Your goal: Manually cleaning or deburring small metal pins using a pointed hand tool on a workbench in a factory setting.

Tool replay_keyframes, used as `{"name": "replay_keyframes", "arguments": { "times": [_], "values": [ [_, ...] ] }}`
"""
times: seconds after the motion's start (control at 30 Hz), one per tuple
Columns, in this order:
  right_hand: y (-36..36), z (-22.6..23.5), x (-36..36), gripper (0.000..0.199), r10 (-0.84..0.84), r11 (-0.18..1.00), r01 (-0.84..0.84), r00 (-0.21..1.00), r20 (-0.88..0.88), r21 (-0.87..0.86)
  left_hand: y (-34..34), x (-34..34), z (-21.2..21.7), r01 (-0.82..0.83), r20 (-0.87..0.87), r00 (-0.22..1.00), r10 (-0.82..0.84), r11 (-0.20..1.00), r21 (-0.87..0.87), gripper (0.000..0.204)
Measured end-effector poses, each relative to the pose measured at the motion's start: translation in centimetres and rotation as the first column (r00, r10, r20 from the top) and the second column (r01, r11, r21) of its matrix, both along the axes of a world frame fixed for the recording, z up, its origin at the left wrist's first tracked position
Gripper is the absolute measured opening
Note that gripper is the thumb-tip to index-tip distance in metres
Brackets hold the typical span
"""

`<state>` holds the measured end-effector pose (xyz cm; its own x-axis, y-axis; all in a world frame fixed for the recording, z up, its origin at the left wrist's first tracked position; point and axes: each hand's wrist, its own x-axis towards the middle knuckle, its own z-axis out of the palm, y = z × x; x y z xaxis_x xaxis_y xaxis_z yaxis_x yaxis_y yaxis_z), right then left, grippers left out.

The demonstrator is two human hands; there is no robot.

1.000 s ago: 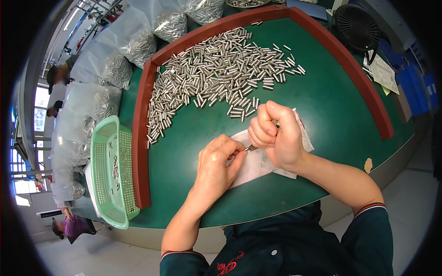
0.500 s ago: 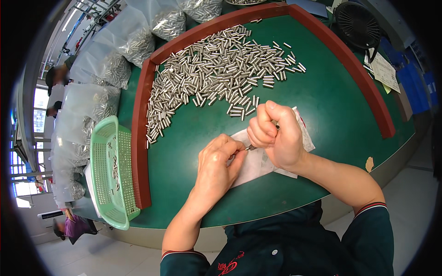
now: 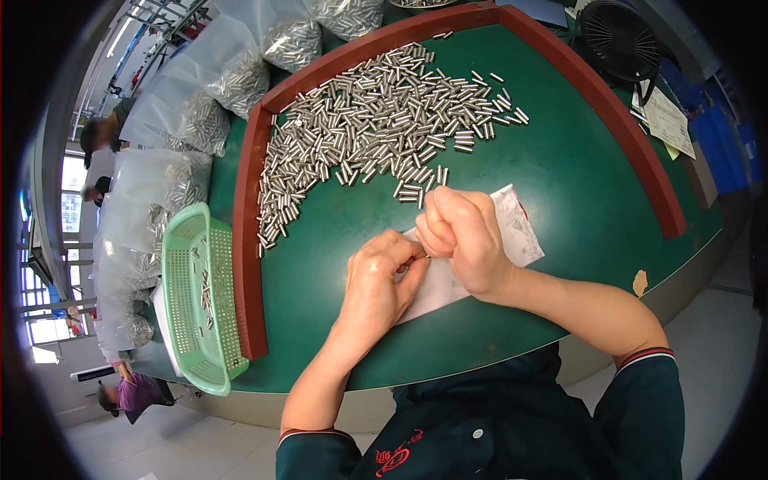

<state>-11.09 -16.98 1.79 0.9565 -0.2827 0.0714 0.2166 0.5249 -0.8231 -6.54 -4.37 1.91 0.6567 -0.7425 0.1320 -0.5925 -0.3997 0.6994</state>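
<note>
My left hand point(image 3: 378, 278) is closed in a pinch over a white sheet, thumb against forefinger; the tip of a small metal pin point(image 3: 426, 255) barely shows there. Right beside it my right hand point(image 3: 470, 240) is curled into a fist, its lower fingers close to the left fingertips. Whatever lies inside that fist is hidden. The white sheet point(image 3: 518, 232), marked with grey smudges, lies on the green table under both hands. Just beyond the hands spreads a large heap of short, shiny metal pins point(image 3: 376, 112), with a few strays at its right edge.
A dark red raised border point(image 3: 248, 240) frames the table. Left of it stands a light green plastic basket point(image 3: 180, 320) with several pins. Clear bags of pins point(image 3: 204, 124) line the far left. A black fan point(image 3: 620, 40) and papers point(image 3: 668, 124) are at far right.
My right fist has moved left, closer to my left hand, and turned a little. The metal pin at my left fingertips is now mostly covered. My left hand stays about where it was.
</note>
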Motion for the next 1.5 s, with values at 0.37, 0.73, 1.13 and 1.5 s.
{"name": "replay_keyframes", "arguments": {
  "times": [0.37,0.73,1.13,1.5],
  "values": [
    [-2.6,0.1,0.2,0.039,0.040,0.958,-0.039,0.999,0.004,0.286,1.6,1.0,0.3,-0.177,-0.672,0.740,0.008,0.967,-0.183,0.009],
    [-1.8,-0.6,0.1,0.041,0.040,0.979,-0.041,0.999,0.009,0.198,2.8,3.0,-0.1,-0.404,-0.921,0.278,-0.274,0.836,-0.371,0.022],
    [-2.4,-0.5,0.3,0.039,0.067,0.980,-0.062,0.998,-0.018,0.188,-0.6,3.7,-0.1,-0.210,-0.103,0.974,0.204,0.976,-0.054,0.011],
    [-2.7,-0.3,0.4,0.038,0.051,0.973,-0.042,0.998,-0.033,0.229,-0.9,3.8,-0.2,-0.118,-0.265,0.960,0.085,0.987,-0.112,0.009]
  ]
}}
